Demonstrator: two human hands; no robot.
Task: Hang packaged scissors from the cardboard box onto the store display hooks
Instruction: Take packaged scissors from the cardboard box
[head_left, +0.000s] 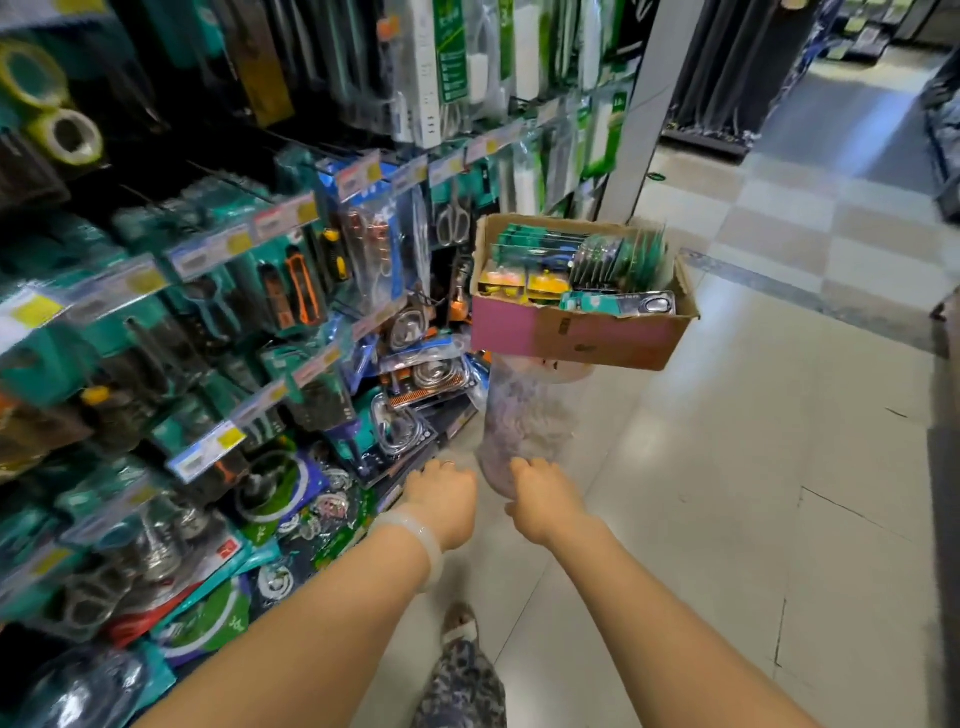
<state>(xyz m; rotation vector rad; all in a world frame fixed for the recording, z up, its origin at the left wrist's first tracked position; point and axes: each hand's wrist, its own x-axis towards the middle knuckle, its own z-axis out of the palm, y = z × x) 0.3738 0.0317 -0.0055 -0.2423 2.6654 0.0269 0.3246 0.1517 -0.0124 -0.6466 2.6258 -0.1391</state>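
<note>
A display rack (218, 291) crowded with hanging tools, utility knives and tape rolls fills the left side, with price tags along its rails, and a tiled floor (727, 467) stretches off to the right. A clear plastic stool or bin (524, 421) (too blurred to tell which) stands on the floor and carries the cardboard box (576, 338), whose front is pink. Inside the box, packaged scissors (618, 302) lie flat near the front edge on teal and white card, beside yellow packets and a row of green round packs. Both arms reach forward and down. The left hand (441, 493), wearing a pale bracelet, and the right hand (543, 499) hang below the box with loosely curled fingers, grasping nothing, well short of the scissors.
</note>
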